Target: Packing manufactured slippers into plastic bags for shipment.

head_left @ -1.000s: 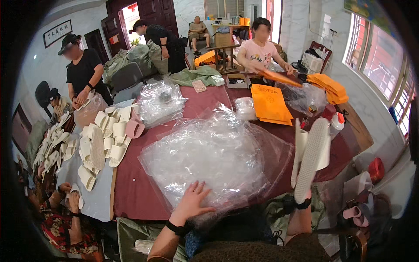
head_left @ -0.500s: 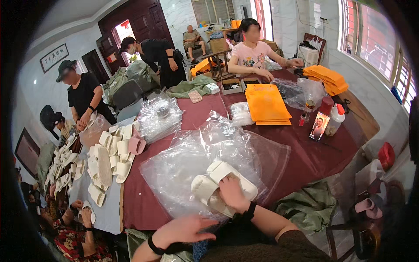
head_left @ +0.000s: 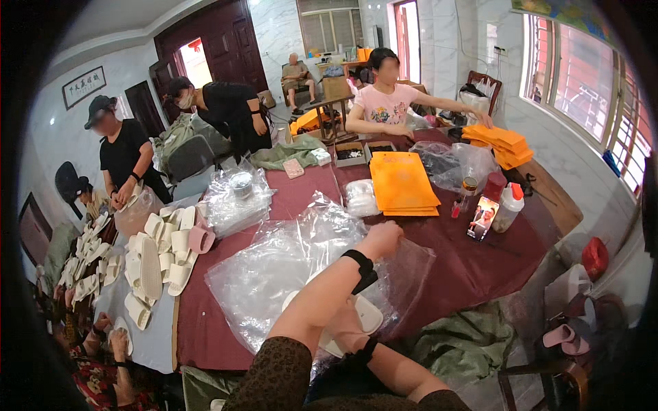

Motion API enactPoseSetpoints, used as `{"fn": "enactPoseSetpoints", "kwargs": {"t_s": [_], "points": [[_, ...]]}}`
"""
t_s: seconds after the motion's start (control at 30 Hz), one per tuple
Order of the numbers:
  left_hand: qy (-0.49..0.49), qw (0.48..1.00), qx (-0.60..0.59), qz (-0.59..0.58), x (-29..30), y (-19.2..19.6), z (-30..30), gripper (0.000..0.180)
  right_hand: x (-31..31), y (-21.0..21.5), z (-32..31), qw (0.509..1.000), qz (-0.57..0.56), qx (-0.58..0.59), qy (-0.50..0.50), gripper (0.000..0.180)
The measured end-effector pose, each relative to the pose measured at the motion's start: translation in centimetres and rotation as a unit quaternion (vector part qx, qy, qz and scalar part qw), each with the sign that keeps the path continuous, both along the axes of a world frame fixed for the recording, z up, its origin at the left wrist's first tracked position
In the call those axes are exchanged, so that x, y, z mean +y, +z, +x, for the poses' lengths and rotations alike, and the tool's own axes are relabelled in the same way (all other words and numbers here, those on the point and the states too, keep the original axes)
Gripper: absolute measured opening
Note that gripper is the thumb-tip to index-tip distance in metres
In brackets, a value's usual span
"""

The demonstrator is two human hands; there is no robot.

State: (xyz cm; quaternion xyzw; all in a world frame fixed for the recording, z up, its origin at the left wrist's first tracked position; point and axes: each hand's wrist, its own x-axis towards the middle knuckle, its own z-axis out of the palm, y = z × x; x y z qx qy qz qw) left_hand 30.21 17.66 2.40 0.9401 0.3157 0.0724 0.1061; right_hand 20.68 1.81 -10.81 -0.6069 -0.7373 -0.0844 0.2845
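A pair of cream slippers (head_left: 370,312) lies on clear plastic bags (head_left: 253,274) at the near edge of the table, partly covered by my arms. My left forearm crosses over my right hand. With its fingers pinched together, my left hand (head_left: 381,240) is at the far edge of the top plastic bag, close to the orange bags (head_left: 401,181). My right hand (head_left: 345,325) rests at the slippers; its fingers are hidden beneath the left forearm.
Piled cream slippers (head_left: 151,267) and one pink slipper (head_left: 201,240) sit to the left. More plastic bags (head_left: 236,198) lie behind. A lit phone (head_left: 483,218) and a white bottle (head_left: 507,209) stand right. Opposite, a person (head_left: 387,103) touches stacked orange bags (head_left: 497,144); others work at left.
My left hand has swung from the near table edge across to the bag's far edge and closed. My right hand stays at the slippers. The person opposite has reached onto the orange stack.
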Motion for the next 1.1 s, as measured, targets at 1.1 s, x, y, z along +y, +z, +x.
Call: {"fn": "enactPoseSetpoints", "kwargs": {"t_s": [1.1], "points": [[0.310, 0.942, -0.115, -0.050, -16.1, -7.2, -39.5, 0.035, -3.1, 7.5, 10.4, 0.976, 0.014, 0.143, -0.162, 0.027]]}}
